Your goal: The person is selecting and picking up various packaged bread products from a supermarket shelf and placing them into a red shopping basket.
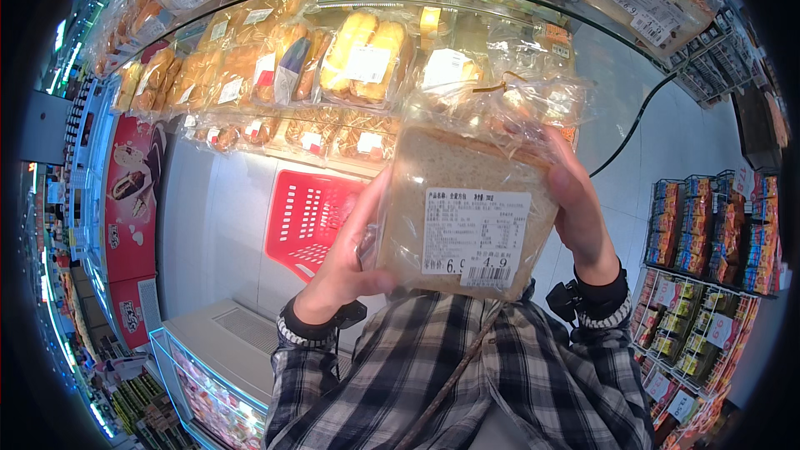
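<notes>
Between my two hands I hold a bagged loaf of sliced square bread (406,169) in front of my chest. My left hand (350,250) grips its left side, the thumb near the lower corner. On the opposite side, my right hand (575,200) wraps the upper right edge. The clear plastic bag is gathered at the top with a brown twist tie (490,89). A white printed label (475,225) with a barcode sticker faces me. Behind the loaf, packaged breads (365,56) lie on a lit glass shelf.
A red plastic shopping basket (300,219) is below, left of the loaf and partly hidden by my left hand. Another bagged loaf (653,0) lies at the upper right. Snack racks (712,231) stand to the right, a freezer cabinet (231,337) to the lower left. A black cable (631,131) hangs at right.
</notes>
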### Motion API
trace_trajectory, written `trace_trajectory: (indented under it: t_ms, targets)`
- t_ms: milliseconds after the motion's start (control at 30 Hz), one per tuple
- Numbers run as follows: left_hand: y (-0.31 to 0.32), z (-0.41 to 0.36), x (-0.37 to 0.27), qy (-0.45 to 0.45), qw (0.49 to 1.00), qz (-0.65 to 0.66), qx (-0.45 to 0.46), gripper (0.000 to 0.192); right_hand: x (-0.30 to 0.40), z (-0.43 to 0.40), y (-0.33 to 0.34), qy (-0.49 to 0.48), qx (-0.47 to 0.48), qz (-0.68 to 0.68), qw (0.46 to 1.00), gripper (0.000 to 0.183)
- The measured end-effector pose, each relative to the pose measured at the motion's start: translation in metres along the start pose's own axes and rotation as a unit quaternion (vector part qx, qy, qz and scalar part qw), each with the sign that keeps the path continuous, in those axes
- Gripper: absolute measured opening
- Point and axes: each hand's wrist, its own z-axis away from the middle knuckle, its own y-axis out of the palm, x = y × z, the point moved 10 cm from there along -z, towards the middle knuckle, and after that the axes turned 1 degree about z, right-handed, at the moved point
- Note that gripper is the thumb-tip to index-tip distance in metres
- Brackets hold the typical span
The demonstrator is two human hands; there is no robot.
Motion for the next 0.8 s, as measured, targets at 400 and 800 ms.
trace_trajectory:
  t_ms: [400, 800]
  targets:
    - [-0.009, -0.001, 0.005, 0.006, 1.000, 0.009, -0.017, 0.108, -0.002, -0.001, -0.001, 0.033, -0.018, 0.002, 0.999, 0.047]
    - [-0.021, 0.008, -0.044, 0.297, 0.923, -0.176, -0.173, 0.091, 0.012, -0.006, -0.006, -0.067, -0.099, -0.089, 0.989, 0.059]
